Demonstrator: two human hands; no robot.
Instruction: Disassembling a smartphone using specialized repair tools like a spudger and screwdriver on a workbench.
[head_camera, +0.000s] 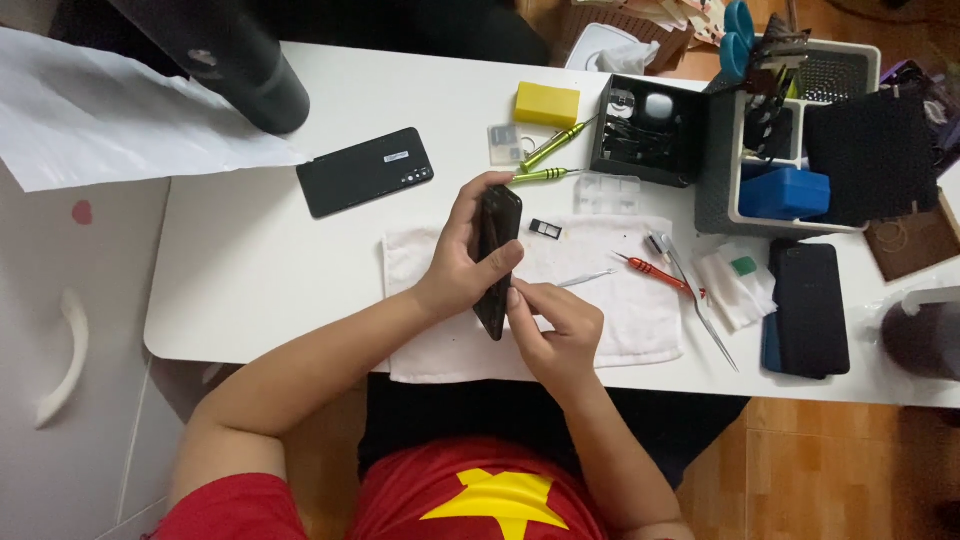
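From the head camera, looking straight down: the left hand is wrapped around a dark phone, fingers curled over its upper edge and thumb across its face, holding it on edge above the white cloth. The right hand sits at the phone's lower end, fingers pinched tight on a thin metal tool whose tip points out to the right over the cloth. The cloth is our landmark. Just above the phone's top, on the cloth's upper edge, lies a small dark tray piece. Up and left of the cloth, a black phone back cover with a small pale rectangular label near one end. Above the cloth: two green-handled screwdrivers, a yellow rectangular block, an open black box. On the cloth's right edge, a red-handled screwdriver and tweezers. Further right, a dark phone stacked on a blue one, below a grey organiser tray holding a blue box.
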